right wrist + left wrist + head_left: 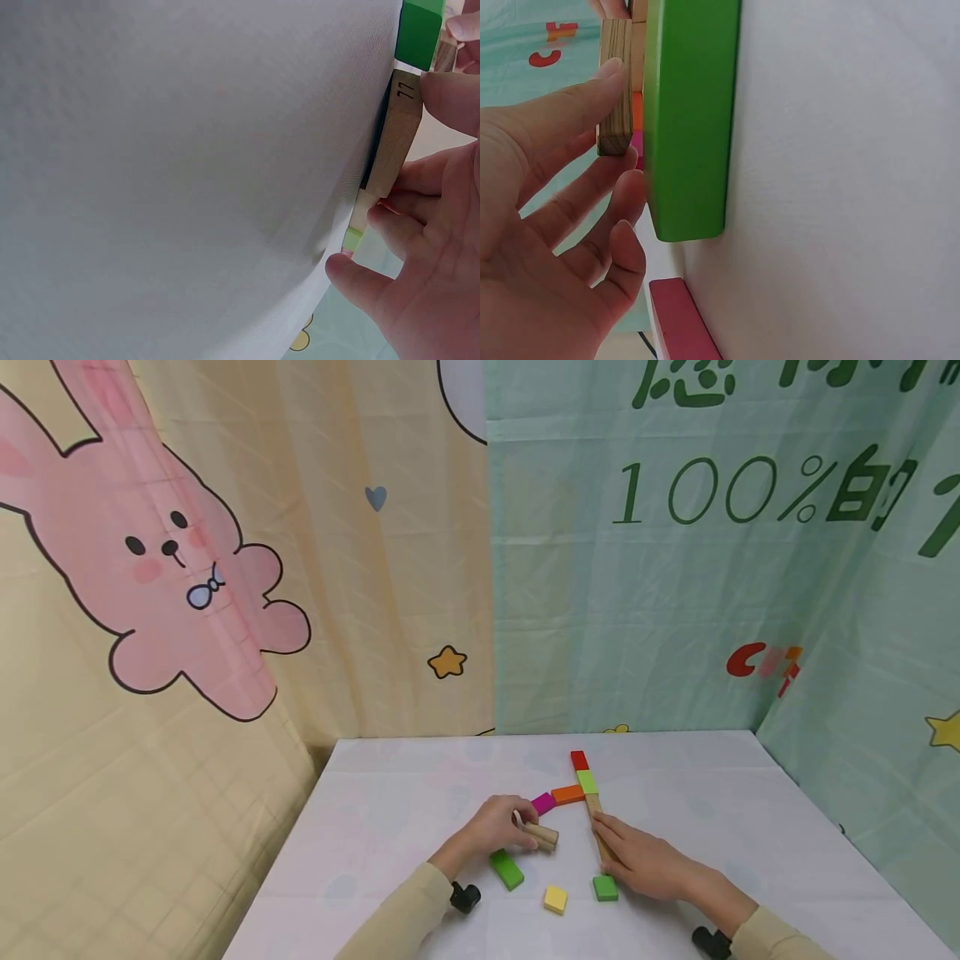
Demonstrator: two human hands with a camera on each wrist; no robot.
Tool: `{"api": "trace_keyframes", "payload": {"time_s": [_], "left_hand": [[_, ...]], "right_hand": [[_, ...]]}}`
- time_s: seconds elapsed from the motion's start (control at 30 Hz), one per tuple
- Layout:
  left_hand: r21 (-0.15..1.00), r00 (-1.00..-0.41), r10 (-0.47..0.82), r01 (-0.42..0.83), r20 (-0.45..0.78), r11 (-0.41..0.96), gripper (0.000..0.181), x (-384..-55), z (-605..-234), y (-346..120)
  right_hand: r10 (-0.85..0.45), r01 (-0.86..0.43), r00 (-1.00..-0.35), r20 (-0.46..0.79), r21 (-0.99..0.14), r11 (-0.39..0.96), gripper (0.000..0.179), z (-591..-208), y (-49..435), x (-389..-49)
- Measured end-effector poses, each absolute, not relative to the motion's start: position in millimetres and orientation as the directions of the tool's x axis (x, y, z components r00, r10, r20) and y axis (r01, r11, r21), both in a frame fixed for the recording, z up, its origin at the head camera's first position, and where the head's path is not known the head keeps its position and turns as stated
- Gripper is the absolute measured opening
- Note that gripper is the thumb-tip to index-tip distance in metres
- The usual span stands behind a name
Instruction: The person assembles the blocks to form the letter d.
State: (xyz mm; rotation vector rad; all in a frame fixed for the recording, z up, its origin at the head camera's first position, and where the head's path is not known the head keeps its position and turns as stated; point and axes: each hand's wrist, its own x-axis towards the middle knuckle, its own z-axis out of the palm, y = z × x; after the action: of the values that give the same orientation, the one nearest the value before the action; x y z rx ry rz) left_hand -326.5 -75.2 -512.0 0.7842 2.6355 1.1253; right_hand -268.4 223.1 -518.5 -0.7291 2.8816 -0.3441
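Note:
My left hand (498, 827) pinches a brown wooden block (543, 837) between thumb and fingertips, above the table; the left wrist view shows its grain. Along a plain wooden block (399, 135) marked with black figures lies my right hand (648, 860), thumb at one end and fingers at the other. That block continues a line with another plain block (593, 804), a light green block (587, 782) and a red block (579, 760). An orange block (567, 795) and a magenta block (543, 803) branch off leftward. A green block (605, 888) sits at the near end.
A longer green block (507, 869) lies near my left wrist, and a yellow block (555, 900) lies between my forearms. In the left wrist view a pinkish-red block (681, 319) appears low down. Printed curtains (390, 577) stand behind the white-covered table (420, 768).

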Motion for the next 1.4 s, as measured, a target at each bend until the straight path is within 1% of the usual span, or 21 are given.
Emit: {"api": "trace_keyframes", "payload": {"time_s": [0.8, 1.1, 1.4], "left_hand": [[0.698, -0.89, 0.454, 0.354, 0.047, 0.622, 0.022, -323, -515, -92], [0.672, -0.89, 0.451, 0.376, 0.07, 0.638, 0.022, -328, -515, -97], [0.658, -0.9, 0.423, 0.383, 0.107, 0.648, 0.02, -330, -516, -104]], "right_hand": [[-0.479, -0.443, -0.872, -0.099, -0.255, 0.859, 0.08, -521, 224, -269], [-0.466, -0.427, -0.879, -0.103, -0.266, 0.864, 0.081, -519, 224, -269], [-0.464, -0.43, -0.881, -0.093, -0.253, 0.867, 0.081, -521, 223, -270]]}}
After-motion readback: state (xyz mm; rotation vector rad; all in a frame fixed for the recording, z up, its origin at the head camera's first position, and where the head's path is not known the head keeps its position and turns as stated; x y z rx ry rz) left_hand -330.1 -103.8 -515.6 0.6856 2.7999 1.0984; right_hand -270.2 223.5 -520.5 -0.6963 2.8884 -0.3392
